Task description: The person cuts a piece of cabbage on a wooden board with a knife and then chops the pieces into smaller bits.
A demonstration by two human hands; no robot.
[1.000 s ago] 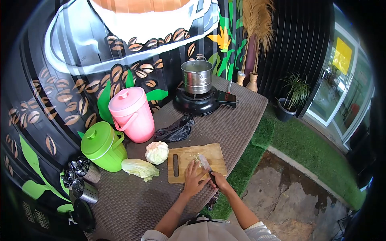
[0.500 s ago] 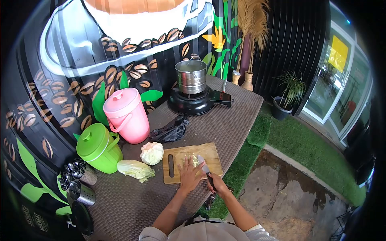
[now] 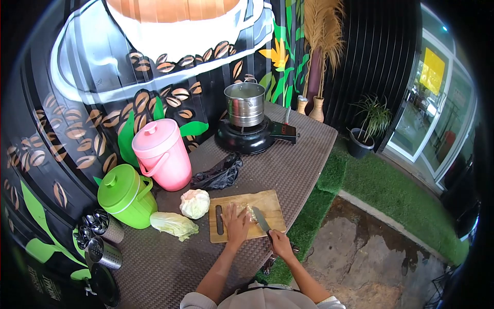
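Observation:
My left hand lies over the wooden cutting board with its fingers spread, beside a small heap of pale chopped bits. In my right hand is the dark handle of a knife. Its blade points away from me across the board, with the tip near the chopped bits. To the left of the board sit a round cabbage and a longer piece of leafy cabbage.
A steel pot stands on a black portable stove at the back. A black plastic bag, a pink jug, a green jug and metal cutlery holders line the left side. The table's edge runs along the right.
The view has tilted slightly. My left hand has shifted a little leftward from the chopped bits. The knife has come slightly right, and more of its blade shows.

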